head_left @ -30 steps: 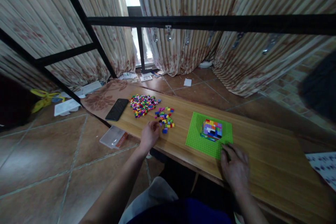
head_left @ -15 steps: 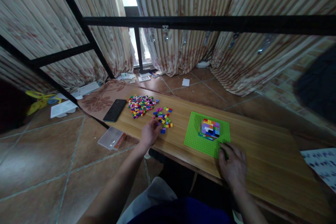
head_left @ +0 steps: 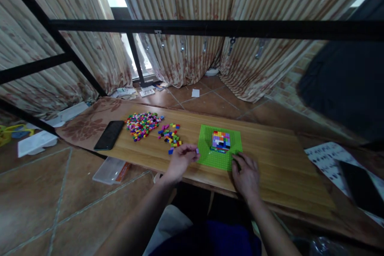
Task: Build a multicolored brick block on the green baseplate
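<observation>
Between the fingertips of my left hand [head_left: 181, 164] is a small purple toy brick [head_left: 197, 151], held just by the left edge of a green baseplate [head_left: 207, 158]. On that baseplate stands a small block built of many-coloured bricks [head_left: 221, 141]. My right hand [head_left: 246, 174] rests at the plate's near right corner, its bent fingers and thumb gripping the edge. Left of my left hand lies a small group of loose bricks [head_left: 171, 136], several colours mixed. Farther left is a larger heap of tiny bricks [head_left: 142, 125].
A black phone [head_left: 109, 135] lies at the left of the wooden table [head_left: 279, 160]. Below that end, a clear plastic box [head_left: 108, 171] sits on the tiled floor. A printed sheet [head_left: 325, 162] and a dark flat device [head_left: 360, 188] are at the right. A black metal bar [head_left: 192, 27] crosses behind.
My left hand has moved right, from the loose bricks to the baseplate's edge, with the purple brick in its fingertips. My right hand stays at the plate's corner. The view has turned right.
</observation>
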### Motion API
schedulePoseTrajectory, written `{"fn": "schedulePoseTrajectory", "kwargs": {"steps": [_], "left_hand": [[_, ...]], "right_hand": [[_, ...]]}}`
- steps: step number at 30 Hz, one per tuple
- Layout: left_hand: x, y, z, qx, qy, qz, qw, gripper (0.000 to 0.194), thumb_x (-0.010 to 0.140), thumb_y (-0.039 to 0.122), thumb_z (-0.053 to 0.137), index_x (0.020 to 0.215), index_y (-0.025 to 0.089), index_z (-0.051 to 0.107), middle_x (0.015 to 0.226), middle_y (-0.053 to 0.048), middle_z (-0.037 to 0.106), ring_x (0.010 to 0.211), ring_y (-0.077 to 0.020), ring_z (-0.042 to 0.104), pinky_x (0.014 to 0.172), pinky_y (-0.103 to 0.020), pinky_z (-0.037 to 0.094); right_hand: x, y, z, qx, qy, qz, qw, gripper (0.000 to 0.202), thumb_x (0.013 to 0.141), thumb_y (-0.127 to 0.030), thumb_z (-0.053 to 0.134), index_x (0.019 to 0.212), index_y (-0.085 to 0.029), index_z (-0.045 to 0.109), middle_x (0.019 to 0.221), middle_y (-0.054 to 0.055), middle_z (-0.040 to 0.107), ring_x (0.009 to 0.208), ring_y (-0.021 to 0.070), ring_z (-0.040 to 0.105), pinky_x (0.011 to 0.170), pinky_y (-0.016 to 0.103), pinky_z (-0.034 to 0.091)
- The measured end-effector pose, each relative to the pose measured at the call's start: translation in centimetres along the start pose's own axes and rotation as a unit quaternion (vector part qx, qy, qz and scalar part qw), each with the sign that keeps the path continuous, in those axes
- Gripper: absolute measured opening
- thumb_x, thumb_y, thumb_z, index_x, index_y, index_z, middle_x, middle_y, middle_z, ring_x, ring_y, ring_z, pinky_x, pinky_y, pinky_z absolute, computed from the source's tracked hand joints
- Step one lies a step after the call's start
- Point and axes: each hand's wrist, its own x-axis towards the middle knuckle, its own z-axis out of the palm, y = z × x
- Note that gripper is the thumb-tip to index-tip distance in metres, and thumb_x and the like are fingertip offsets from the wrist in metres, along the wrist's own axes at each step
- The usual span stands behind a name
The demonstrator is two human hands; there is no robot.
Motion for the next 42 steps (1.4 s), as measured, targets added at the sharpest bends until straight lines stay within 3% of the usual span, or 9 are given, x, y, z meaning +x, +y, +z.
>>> {"fn": "schedulePoseTrajectory", "kwargs": {"steps": [5, 9, 12, 14, 19, 26, 38, 42], "left_hand": [[1.3, -0.6, 3.1, -0.113, -0.018, -0.095, 0.989, 0.016, 0.062, 0.002, 0.066, 0.075, 0.011, 0.064, 0.071, -0.001, 0.066, 0.065, -0.01, 0.065, 0.067, -0.022, 0.054], [2.2, -0.9, 3.9, -0.163, -0.023, -0.129, 0.978, 0.017, 0.065, -0.003, 0.06, 0.074, 0.011, 0.064, 0.07, -0.002, 0.066, 0.066, -0.0092, 0.065, 0.069, -0.02, 0.054], [2.3, -1.1, 4.1, -0.179, -0.03, -0.136, 0.974, 0.009, 0.07, 0.004, 0.063, 0.076, 0.011, 0.065, 0.072, -0.003, 0.067, 0.066, -0.0097, 0.066, 0.068, -0.02, 0.055], [2.2, -1.2, 4.4, -0.172, -0.031, -0.132, 0.976, 0.007, 0.07, 0.01, 0.069, 0.076, 0.011, 0.065, 0.072, -0.003, 0.068, 0.066, -0.0095, 0.066, 0.067, -0.02, 0.054], [2.3, -1.7, 5.4, -0.099, -0.01, -0.087, 0.991, 0.023, 0.058, 0.018, 0.083, 0.073, 0.011, 0.066, 0.066, -0.001, 0.066, 0.061, -0.0087, 0.063, 0.063, -0.02, 0.051], [2.7, -2.8, 6.3, -0.02, 0.025, 0.007, 0.999, 0.024, 0.063, 0.027, 0.079, 0.081, 0.014, 0.07, 0.073, -0.001, 0.068, 0.063, -0.0103, 0.063, 0.065, -0.025, 0.052], [3.0, -3.6, 6.5, 0.005, 0.028, 0.019, 0.999, 0.019, 0.063, 0.024, 0.078, 0.078, 0.015, 0.071, 0.071, 0.0, 0.069, 0.066, -0.0111, 0.064, 0.066, -0.025, 0.053], [3.3, -3.9, 6.6, 0.062, 0.023, 0.03, 0.997, 0.012, 0.069, 0.021, 0.071, 0.08, 0.016, 0.069, 0.071, -0.001, 0.068, 0.065, -0.0131, 0.065, 0.062, -0.025, 0.052]], "right_hand": [[0.1, -0.2, -0.1, -0.002, -0.005, 0.003, 1.0, 0.031, 0.089, -0.027, 0.047, 0.107, -0.017, 0.069, 0.115, 0.012, 0.062, 0.105, 0.0259, 0.052, 0.093, 0.043, 0.044], [0.1, -0.4, -0.2, 0.001, -0.005, 0.01, 1.0, 0.03, 0.088, -0.026, 0.047, 0.108, -0.017, 0.069, 0.116, 0.012, 0.062, 0.104, 0.0264, 0.052, 0.092, 0.044, 0.044], [0.1, -0.4, -0.1, 0.008, -0.006, 0.013, 1.0, 0.03, 0.089, -0.026, 0.047, 0.108, -0.017, 0.069, 0.116, 0.012, 0.062, 0.104, 0.026, 0.051, 0.093, 0.044, 0.045], [0.1, -0.4, -0.1, 0.011, -0.004, 0.014, 1.0, 0.031, 0.088, -0.026, 0.047, 0.108, -0.017, 0.069, 0.116, 0.012, 0.062, 0.104, 0.0259, 0.051, 0.093, 0.044, 0.044], [0.1, -0.4, -0.1, 0.024, 0.006, 0.013, 1.0, 0.031, 0.089, -0.026, 0.046, 0.108, -0.019, 0.069, 0.116, 0.012, 0.062, 0.104, 0.0263, 0.051, 0.091, 0.046, 0.045], [0.2, -0.6, -0.2, 0.018, -0.002, 0.016, 1.0, 0.03, 0.089, -0.026, 0.047, 0.108, -0.017, 0.069, 0.115, 0.013, 0.063, 0.104, 0.0261, 0.052, 0.092, 0.045, 0.045], [0.2, -0.6, -0.1, 0.024, -0.001, 0.018, 1.0, 0.03, 0.089, -0.025, 0.047, 0.108, -0.018, 0.069, 0.116, 0.013, 0.062, 0.106, 0.0262, 0.051, 0.092, 0.043, 0.044], [0.2, -0.6, -0.1, 0.024, 0.002, 0.016, 1.0, 0.03, 0.089, -0.025, 0.046, 0.107, -0.017, 0.069, 0.116, 0.013, 0.061, 0.105, 0.0261, 0.051, 0.092, 0.044, 0.044]]}}
